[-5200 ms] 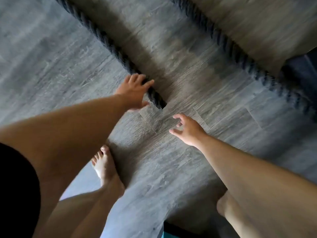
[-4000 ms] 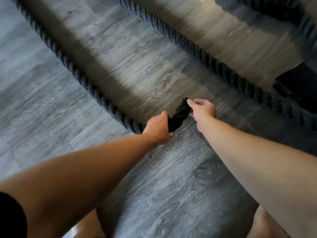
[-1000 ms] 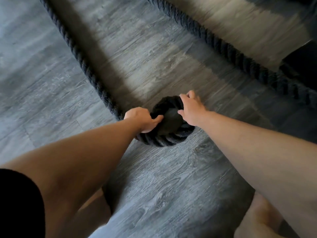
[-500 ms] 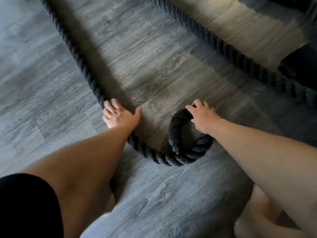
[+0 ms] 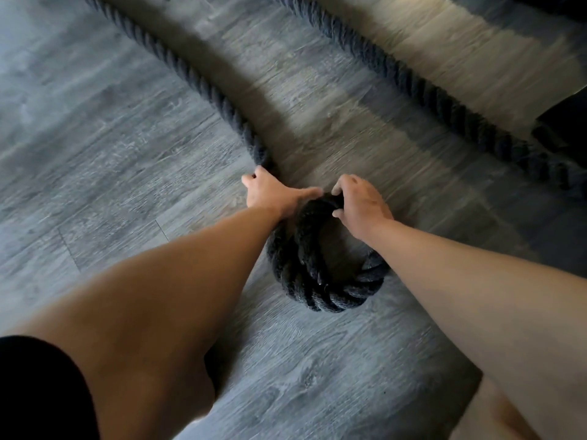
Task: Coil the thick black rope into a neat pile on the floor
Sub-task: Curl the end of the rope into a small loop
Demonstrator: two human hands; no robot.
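A thick black twisted rope [image 5: 203, 82] runs from the top left down to the middle of the grey wooden floor, where it curls into a small tight coil [image 5: 305, 274]. My left hand [image 5: 270, 193] grips the rope just where it enters the coil on the far left side. My right hand [image 5: 359, 203] is closed on the rope's inner end at the top of the coil. My right forearm covers the coil's right side.
A second stretch of the same rope [image 5: 422, 93] runs diagonally from top centre to the right edge. A dark object [image 5: 565, 122] sits at the right edge. My bare foot [image 5: 495, 414] is at the bottom right. Grey plank floor [image 5: 95, 147] lies open on the left.
My left hand has moved right along the rope and brought it in against the coil, closing on it. The loose loop has tightened into a thicker coil. My right hand stays on the inner end.
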